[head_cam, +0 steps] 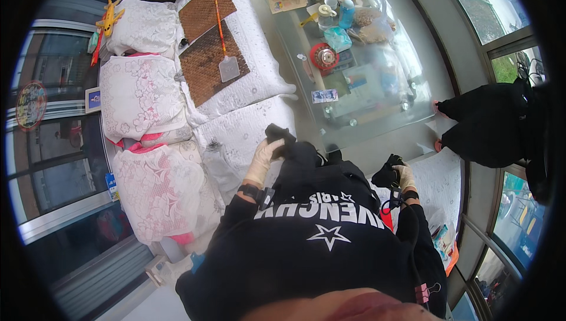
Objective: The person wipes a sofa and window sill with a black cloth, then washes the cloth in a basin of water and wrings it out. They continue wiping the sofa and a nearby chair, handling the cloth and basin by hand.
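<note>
My left hand (264, 157), in a pale glove, is closed around a black, soft-looking item (279, 136) beside the white-covered sofa. On the other side of my body, my gloved right hand (404, 176) grips a crumpled black item (387, 172). The exact kind of either item cannot be told. Both wrists wear dark straps with small devices, and a cable runs along the right forearm. Between the hands lies the dark clothing of my lap (327, 170). Beyond stands a glass-topped table (367, 131).
A fly swatter (229, 68) lies on woven mats (194, 71) on the sofa. Lace-covered cushions (141, 95) line its back. Cups (330, 2), a bottle (346, 13) and a red-rimmed round object (324, 56) stand on the table. A large black-clothed shape (491, 124) is at right.
</note>
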Demonstrator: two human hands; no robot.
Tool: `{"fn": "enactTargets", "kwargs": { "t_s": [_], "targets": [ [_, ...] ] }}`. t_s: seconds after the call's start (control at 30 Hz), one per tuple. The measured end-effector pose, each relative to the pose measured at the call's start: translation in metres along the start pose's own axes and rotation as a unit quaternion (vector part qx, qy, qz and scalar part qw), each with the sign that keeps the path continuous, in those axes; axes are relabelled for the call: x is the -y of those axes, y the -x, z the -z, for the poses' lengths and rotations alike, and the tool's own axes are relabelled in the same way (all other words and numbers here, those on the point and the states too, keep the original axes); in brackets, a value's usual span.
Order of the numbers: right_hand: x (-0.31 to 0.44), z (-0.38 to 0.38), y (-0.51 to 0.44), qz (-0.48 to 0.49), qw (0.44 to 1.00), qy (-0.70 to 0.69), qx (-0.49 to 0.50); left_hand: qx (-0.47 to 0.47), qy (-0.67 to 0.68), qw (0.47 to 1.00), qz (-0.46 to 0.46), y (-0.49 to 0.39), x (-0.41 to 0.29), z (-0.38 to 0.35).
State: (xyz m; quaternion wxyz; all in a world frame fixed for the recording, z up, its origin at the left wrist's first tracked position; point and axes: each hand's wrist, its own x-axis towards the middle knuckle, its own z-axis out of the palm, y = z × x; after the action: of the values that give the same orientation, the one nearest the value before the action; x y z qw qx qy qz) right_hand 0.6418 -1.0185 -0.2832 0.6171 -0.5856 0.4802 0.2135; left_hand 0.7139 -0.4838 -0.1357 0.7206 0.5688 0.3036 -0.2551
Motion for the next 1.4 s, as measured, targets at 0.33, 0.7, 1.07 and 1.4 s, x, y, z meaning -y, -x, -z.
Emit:
{"fn": "enactTargets", "kwargs": {
  "t_s": [0.33,0.7,1.07,1.4],
  "targets": [
    [-0.032,-0.045,0.032,-0.013,0.993,-0.091,-0.071,0.016,-0.042,0.997,0.064,-0.121,-0.078,0.024],
    [-0.024,-0.104,0.079,-0.044,0.971,-0.198,-0.129,-0.085,-0.11,0.978,0.158,-0.254,-0.133,0.047],
    [-0.054,-0.01,0.027,-0.05,0.982,-0.164,-0.074,-0.069,-0.185,0.973,0.121,-0.156,-0.042,-0.049],
    [-0.138,0.108,0.047,-0.075,0.949,-0.274,-0.134,-0.009,-0.304,0.943,0.134,-0.084,0.007,-0.171]
  ]
}}
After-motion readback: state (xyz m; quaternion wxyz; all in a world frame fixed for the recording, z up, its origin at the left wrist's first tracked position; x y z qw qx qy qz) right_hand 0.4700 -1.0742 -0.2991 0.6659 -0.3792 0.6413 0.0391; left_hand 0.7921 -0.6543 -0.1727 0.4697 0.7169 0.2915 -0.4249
